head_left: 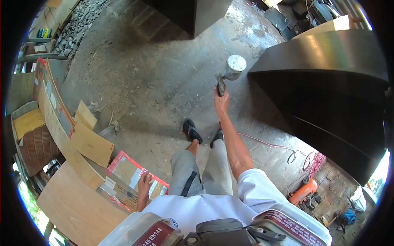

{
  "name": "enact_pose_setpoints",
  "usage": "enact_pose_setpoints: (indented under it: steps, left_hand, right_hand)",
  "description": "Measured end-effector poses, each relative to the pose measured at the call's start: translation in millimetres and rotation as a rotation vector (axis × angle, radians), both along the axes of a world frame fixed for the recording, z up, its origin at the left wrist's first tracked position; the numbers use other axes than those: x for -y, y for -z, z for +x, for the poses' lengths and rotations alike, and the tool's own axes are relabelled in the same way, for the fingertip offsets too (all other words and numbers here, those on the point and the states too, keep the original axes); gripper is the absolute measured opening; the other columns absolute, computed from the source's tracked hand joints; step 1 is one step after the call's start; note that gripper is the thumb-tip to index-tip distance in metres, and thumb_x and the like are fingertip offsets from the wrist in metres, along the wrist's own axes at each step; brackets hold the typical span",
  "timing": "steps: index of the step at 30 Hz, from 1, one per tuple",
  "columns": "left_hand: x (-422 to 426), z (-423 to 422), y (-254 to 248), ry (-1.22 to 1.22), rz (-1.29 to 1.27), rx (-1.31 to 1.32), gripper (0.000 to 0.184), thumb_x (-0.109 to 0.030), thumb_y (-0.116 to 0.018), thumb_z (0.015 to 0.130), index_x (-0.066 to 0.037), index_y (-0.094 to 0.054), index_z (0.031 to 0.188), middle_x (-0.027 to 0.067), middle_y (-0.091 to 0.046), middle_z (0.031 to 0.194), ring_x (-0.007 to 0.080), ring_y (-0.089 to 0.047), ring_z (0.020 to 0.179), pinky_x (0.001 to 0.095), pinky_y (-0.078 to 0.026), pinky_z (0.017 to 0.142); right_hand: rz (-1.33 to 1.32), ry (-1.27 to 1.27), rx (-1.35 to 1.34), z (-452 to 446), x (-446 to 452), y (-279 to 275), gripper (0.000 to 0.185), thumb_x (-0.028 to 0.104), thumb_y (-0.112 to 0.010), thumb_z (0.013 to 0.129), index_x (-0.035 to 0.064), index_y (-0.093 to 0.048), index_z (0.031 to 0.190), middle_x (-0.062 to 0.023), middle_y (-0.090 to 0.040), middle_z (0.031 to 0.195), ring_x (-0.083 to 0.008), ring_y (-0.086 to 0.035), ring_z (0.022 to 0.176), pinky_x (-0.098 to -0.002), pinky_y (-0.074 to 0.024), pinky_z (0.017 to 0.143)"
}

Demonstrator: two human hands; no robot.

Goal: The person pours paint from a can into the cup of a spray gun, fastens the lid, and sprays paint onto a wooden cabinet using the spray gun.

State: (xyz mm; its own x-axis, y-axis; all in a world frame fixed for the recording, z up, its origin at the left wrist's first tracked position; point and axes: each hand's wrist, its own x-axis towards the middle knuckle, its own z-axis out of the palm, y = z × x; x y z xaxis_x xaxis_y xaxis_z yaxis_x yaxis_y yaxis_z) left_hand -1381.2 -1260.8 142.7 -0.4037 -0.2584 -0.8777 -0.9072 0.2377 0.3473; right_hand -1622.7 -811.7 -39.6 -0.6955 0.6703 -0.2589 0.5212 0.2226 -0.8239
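Observation:
My right hand (222,101) reaches forward over the floor, its fingers wrapped round the dark handle of a paint spray gun (221,87). On the gun sits a cup (235,67) with a pale, paint-smeared top. Low on the left, my left hand (144,184) has its fingers curled in front of a red-edged cardboard sheet (128,169). Whether it grips that sheet or something smaller is hidden. To the right of the gun stands a large dark sheet-metal piece (320,61) with a curved, shiny edge.
Another dark metal piece (193,16) stands at the top. Plywood and cardboard offcuts (92,145) lean along the left, with gravel (80,30) behind. An orange air compressor (303,192) and a coiled pink hose (315,162) lie at lower right. A thin hose crosses the concrete floor (143,69).

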Motion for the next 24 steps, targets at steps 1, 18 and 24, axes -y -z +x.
enact_pose_setpoints:
  steps: [1,18,24]
  left_hand:
    - [5.3,-1.4,0.8,-0.014,0.005,-0.001,0.047,-0.036,-0.061,0.095,-0.004,-0.057,0.129,0.013,-0.062,0.116,0.0225,-0.06,0.108,0.0365,-0.052,0.085]
    - [25.0,-251.7,25.7,0.153,0.056,-0.024,0.048,-0.037,-0.059,0.097,-0.004,-0.055,0.131,0.0098,-0.063,0.114,0.0192,-0.06,0.105,0.0356,-0.05,0.086]
    - [20.6,-358.6,0.5,0.115,0.057,-0.156,0.046,-0.036,-0.058,0.097,-0.003,-0.056,0.13,0.0093,-0.063,0.115,0.0191,-0.06,0.107,0.0345,-0.048,0.09]
  right_hand:
    - [0.024,0.03,-0.029,-16.5,-4.4,1.3,0.041,0.023,-0.068,0.089,0.0037,-0.06,0.124,-0.02,-0.069,0.101,-0.0367,-0.066,0.092,-0.0402,-0.0485,0.081]
    - [-0.173,0.251,-0.183,-206.6,-55.6,-31.0,0.03,0.031,-0.07,0.089,0.0029,-0.062,0.095,0.0,-0.053,0.07,-0.0105,-0.047,0.061,-0.0294,-0.0376,0.057]
    - [-0.111,0.174,-0.079,-254.6,-14.8,-70.8,0.034,0.025,-0.067,0.092,0.0,-0.061,0.114,-0.01,-0.062,0.084,-0.0227,-0.056,0.076,-0.0368,-0.0465,0.074]
